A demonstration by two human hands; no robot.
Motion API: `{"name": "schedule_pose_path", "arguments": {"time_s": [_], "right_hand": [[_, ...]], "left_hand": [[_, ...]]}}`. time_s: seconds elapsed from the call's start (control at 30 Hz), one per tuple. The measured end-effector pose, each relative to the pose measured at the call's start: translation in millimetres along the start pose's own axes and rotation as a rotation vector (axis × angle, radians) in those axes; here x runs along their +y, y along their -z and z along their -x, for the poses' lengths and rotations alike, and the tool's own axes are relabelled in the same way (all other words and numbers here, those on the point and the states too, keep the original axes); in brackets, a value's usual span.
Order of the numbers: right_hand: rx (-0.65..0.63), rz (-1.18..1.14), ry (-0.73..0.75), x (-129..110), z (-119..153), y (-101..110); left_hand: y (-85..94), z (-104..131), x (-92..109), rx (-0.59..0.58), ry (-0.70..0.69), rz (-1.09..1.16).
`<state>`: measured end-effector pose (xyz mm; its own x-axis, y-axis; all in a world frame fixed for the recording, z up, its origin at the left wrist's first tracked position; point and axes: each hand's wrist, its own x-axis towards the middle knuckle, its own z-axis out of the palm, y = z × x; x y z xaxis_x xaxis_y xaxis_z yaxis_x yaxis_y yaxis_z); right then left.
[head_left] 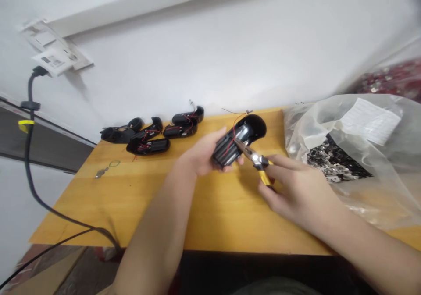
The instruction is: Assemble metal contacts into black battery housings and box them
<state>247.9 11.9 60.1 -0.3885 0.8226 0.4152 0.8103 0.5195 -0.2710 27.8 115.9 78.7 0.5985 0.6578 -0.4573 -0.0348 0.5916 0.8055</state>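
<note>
My left hand is closed round the lower end of a black plastic housing, held tilted above the table with its hollow side up. A thin red wire runs over the housing and past its upper edge, near a small metal piece. In my right hand is a pair of needle-nose pliers with yellow and black handles. The tips of the pliers reach into the housing beside the red wire; whether they grip anything is too small to tell.
Several similar black housings with red wires lie at the back left of the wooden table. Small keys rest at the left. A clear plastic bag of metal pieces stands right. A black cable hangs from a wall plug.
</note>
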Motion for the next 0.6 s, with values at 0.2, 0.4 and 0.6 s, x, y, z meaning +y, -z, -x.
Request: {"name": "schedule_pose_path", "arguments": {"time_s": [0.2, 0.4, 0.6], "right_hand": [[0.008, -0.016, 0.074, 5, 0, 5], [0.064, -0.002, 0.047, 7, -1, 1], [0.133, -0.103, -0.003, 6, 2, 2]], "left_hand": [[4.4, -1, 0, -0.216, 0.035, 0.193], [-10.4, -5, 3, 0.039, 0.015, 0.236], [-17.6, 0, 10, 0.070, -0.028, 0.160]]}}
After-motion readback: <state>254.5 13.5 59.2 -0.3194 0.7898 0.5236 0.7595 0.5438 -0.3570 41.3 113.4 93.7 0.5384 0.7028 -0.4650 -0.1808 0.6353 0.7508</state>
